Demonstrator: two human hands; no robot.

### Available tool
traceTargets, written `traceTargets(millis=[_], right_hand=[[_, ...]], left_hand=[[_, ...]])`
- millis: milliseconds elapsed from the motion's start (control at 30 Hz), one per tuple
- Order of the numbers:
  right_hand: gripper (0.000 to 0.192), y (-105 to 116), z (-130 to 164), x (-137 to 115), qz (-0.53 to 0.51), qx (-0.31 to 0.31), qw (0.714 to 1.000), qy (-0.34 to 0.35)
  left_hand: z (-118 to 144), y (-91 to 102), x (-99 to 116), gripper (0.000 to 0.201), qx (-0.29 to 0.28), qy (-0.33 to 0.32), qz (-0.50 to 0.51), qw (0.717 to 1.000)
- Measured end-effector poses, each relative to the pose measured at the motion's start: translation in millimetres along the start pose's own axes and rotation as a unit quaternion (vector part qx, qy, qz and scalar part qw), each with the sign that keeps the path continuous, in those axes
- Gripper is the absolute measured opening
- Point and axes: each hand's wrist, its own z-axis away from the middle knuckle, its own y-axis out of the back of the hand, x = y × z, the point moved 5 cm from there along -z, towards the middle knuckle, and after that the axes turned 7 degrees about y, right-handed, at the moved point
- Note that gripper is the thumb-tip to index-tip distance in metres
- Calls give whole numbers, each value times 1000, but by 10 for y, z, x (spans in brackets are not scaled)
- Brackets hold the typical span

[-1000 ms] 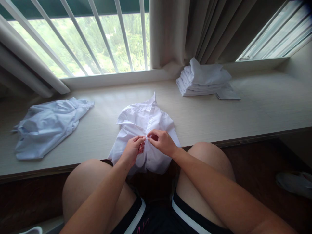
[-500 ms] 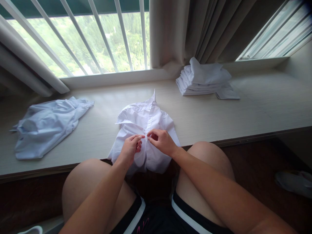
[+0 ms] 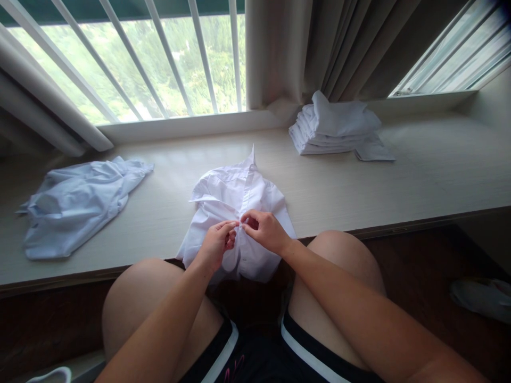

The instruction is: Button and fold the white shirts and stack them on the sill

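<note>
A white button-up shirt lies front up on the pale window ledge, collar away from me, its hem hanging over the ledge's near edge above my knees. My left hand and my right hand meet at the shirt's button placket. Both pinch the fabric there with thumb and fingertips, at a small button between them.
A crumpled light-blue shirt lies at the left of the ledge. A stack of folded white shirts sits at the back right, below a beige curtain. Barred windows run behind. A white object lies on the dark floor at right.
Both hands stay at the placket with only slight finger movement. The shirt and other clothes have not moved.
</note>
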Motion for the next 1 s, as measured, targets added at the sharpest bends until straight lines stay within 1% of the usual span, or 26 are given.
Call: traceTargets(millis=[733,1000], right_hand=[[7,-10,4,-7,-9,-7,1000,-9],[7,-13,11,28,-17,-3,1000,-13]], left_hand=[[43,-26,10,33,-11,19,18,1000],[14,-17,-8,32,-19,23,23,999]])
